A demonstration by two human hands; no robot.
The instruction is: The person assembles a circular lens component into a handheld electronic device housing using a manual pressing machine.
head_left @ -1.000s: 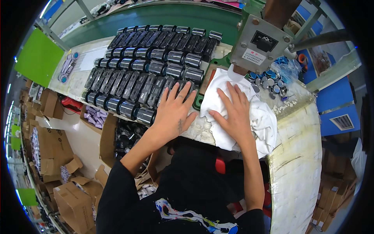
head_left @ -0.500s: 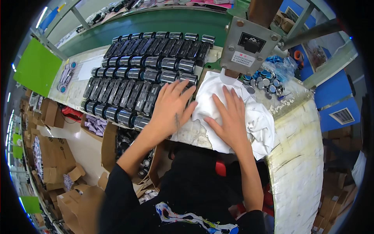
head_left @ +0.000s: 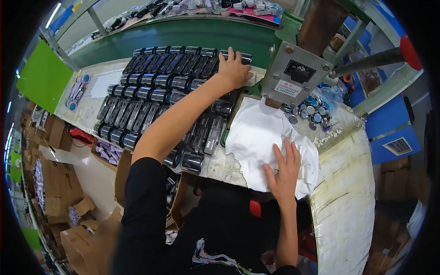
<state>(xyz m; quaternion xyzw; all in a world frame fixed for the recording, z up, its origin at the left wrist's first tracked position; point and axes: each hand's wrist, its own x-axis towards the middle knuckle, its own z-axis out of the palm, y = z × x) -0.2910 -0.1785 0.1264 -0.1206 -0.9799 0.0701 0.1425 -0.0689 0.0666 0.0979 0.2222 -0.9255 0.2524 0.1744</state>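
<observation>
My left hand [head_left: 234, 71] reaches across to the right end of the far row of black oblong devices [head_left: 181, 64], each with glossy rounded ends. Its fingers are spread over the last device there; whether they touch it I cannot tell. A nearer row of the same devices [head_left: 137, 112] lies partly under my left forearm. On a crumpled white cloth [head_left: 256, 133] my right hand [head_left: 286, 172] rests with fingers stretched out. The cloth lies beneath the head of a metal hand press [head_left: 298, 75].
Round metal discs [head_left: 314, 110] and a plastic bag [head_left: 332, 94] lie right of the press. The press lever ends in a red knob [head_left: 411, 52]. A green strip [head_left: 183, 34] runs behind the bench. Cardboard boxes [head_left: 80, 240] stand on the floor at left.
My left hand has moved from beside the cloth, away from me, to the far row. My right hand has slid nearer to me on the cloth. The view has shifted slightly.
</observation>
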